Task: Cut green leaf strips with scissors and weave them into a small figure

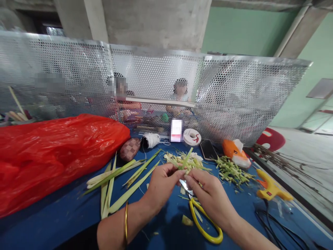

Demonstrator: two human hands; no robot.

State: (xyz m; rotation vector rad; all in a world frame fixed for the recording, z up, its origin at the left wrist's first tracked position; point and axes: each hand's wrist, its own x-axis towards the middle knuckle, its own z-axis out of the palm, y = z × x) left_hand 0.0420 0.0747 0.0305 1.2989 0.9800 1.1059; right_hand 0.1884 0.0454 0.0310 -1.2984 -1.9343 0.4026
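- The left hand has its grip closed: thumb and fingertips pinch the lower end of a narrow green leaf strip.
- The right hand meets it fingertip to fingertip, its grip also pinched shut on the same lower end, just beside the left hand's pinch.
- The strip sits above the tabletop between the two grips. Its long axis runs up and away from the fingers, tilted slightly to the right, and its free tip points towards the far screen.
- Both hands are equally near, since each touches the strip.
- Directly under the right hand lie yellow-handled scissors on the blue tabletop, blades pointing towards the fingers, touched by neither hand.
- Just behind the strip is a heap of pale green trimmings, and a second heap lies to the right.
- Long split green leaf blades fan out to the left of the left hand.
- Further out are a yellow glue gun at the right and a large red plastic bag at the left.
- Along the perforated metal screen are a brown checked pouch, a white thread spool, a white tape roll and a dark phone.
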